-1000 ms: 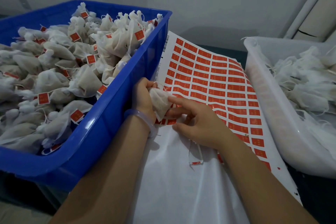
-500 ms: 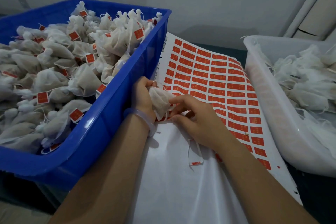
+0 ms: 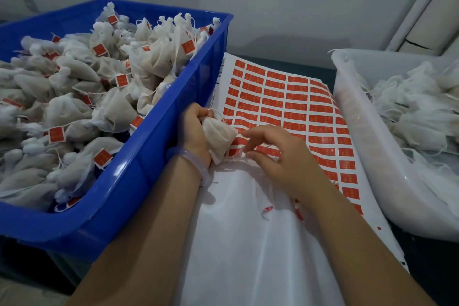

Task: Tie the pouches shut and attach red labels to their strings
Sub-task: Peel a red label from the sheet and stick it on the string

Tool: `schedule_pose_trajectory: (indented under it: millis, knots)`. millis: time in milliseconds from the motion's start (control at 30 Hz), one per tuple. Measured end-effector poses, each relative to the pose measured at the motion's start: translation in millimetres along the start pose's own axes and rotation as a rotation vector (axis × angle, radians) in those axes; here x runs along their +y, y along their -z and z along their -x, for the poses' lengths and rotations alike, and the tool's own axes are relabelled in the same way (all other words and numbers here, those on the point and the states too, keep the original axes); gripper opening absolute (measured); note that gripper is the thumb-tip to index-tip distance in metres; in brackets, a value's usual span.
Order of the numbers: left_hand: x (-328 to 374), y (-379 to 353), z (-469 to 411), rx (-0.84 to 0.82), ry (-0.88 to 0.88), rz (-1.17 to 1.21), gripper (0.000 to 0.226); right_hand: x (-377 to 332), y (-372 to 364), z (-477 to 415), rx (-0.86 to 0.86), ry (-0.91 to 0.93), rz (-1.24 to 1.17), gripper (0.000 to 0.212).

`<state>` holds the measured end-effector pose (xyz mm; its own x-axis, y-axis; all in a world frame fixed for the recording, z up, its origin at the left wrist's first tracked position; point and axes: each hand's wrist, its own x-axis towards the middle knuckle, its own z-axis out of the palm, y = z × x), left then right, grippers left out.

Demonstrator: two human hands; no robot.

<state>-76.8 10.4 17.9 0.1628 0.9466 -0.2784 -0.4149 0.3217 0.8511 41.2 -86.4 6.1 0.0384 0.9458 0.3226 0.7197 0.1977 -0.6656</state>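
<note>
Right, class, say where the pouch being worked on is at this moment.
In the head view, the pouch is left of centre, gripped by the left hand, between the blue crate and the right hand, over the red label sheet.

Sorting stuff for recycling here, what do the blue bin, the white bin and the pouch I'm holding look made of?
Blue bin: hard plastic, glossy; bright highlights run along its rim. White bin: translucent plastic, semi-gloss; its contents show dimly through the wall. Pouch: thin, matte white fabric, probably non-woven or fine mesh; it creases softly.
</note>
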Motion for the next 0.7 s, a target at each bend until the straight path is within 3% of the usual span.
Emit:
schedule_pose_trajectory:
  millis: [200, 333, 433, 467, 567, 600, 633, 700]
  knots:
    - [-1, 6, 2, -0.079, 0.013, -0.016, 0.022, 7, 32, 9, 0.309, -0.003, 0.018, 0.021]
    - [-4, 9, 4, -0.106, 0.020, -0.044, 0.022, 11, 46, 11, 0.548, -0.064, 0.015, 0.031]
    - [-2, 11, 5, -0.139, -0.147, -0.131, 0.023, 6, 53, 11, 0.695, -0.094, -0.062, 0.027]
    - [-1, 16, 0, -0.202, -0.252, -0.142, 0.023, 3, 54, 11, 0.709, -0.089, -0.101, 0.021]
    - [27, 26, -4, -0.759, -0.449, -0.226, 0.023, -5, 51, 10, 0.683, -0.080, -0.214, 0.011]
    - [26, 24, -4, -0.819, -0.488, -0.202, 0.019, -6, 49, 11, 0.664, -0.075, -0.244, 0.012]
    - [24, 20, 0, -0.779, -0.506, -0.203, 0.013, -7, 47, 11, 0.649, -0.074, -0.262, 0.015]
    - [16, 8, 15, -0.444, -0.571, -0.223, 0.022, -8, 44, 12, 0.626, -0.075, -0.297, 0.019]
